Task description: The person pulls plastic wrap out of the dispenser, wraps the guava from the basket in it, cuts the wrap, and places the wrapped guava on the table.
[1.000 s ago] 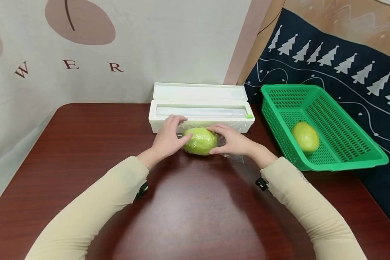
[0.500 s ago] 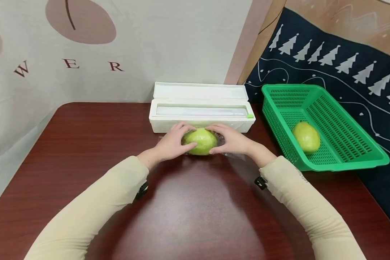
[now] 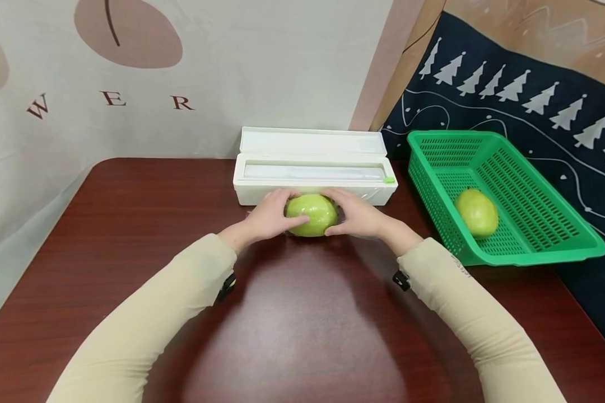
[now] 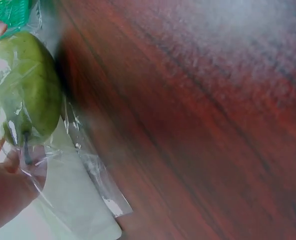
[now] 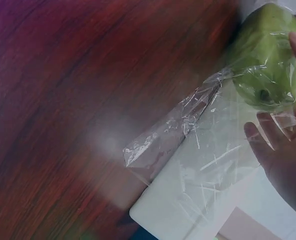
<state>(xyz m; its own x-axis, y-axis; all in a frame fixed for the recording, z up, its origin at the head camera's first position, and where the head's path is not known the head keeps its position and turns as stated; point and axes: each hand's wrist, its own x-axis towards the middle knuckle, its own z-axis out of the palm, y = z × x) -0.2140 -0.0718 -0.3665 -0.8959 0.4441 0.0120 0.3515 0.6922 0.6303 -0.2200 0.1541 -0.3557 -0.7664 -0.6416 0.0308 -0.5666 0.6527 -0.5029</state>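
A green pear (image 3: 312, 215) wrapped in clear cling film (image 5: 162, 140) lies on its side in front of a white cling film dispenser (image 3: 262, 196). My left hand (image 3: 269, 217) holds the pear's left end, thumb across its near side and fingers behind. At the other end, my right hand (image 3: 358, 217) grips it the same way. The left wrist view shows the pear's stem under the film, and loose film spreads out past both ends. The dispenser's lid stands raised, and a green slider (image 3: 389, 180) sits at its right end.
To the right stands a green plastic basket (image 3: 534, 259) with a second pear (image 3: 476, 212) inside. Everything rests on a dark red wooden table (image 3: 302, 347). A pale printed cloth (image 3: 282, 67) hangs behind, and a dark cloth with white trees (image 3: 504, 101) hangs at the right.
My left hand has come right and down from the dispenser's front edge to close around the pear's left end. The pear has turned slightly and shifted a little toward the dispenser; my right hand stays on it.
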